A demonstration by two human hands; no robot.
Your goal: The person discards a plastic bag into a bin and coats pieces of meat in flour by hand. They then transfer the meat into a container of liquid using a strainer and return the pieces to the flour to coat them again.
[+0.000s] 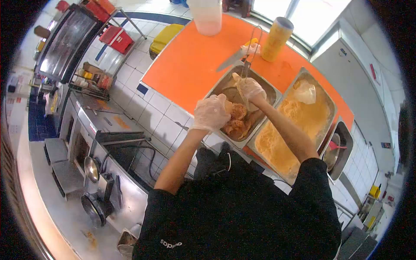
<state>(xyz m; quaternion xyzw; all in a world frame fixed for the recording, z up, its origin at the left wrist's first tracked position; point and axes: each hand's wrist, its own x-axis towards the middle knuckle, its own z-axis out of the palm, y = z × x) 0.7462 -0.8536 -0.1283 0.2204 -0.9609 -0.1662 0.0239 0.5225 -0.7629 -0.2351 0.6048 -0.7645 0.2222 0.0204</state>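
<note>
Both of my hands wear clear plastic gloves over a deep metal pan (271,90) of orange-brown marinated meat pieces (237,125). My left hand (211,113) is at the pan's left side, its fingers curled round one of the meat pieces. Over the far half of the pan, my right hand (252,90) is closed on a pale strip of meat (239,84) that hangs down toward the pan. Metal tongs (246,67) stand up at the far rim, just beyond the right hand. The palm sides of both hands are hidden.
A wide tray of orange flour-like coating (284,141) lies to the right, with a plastic bag (306,93) in it. On the orange table (177,65) are a knife (229,60), a yellow cylinder (277,40) and a translucent container (207,17). A metal bowl (333,154) sits far right.
</note>
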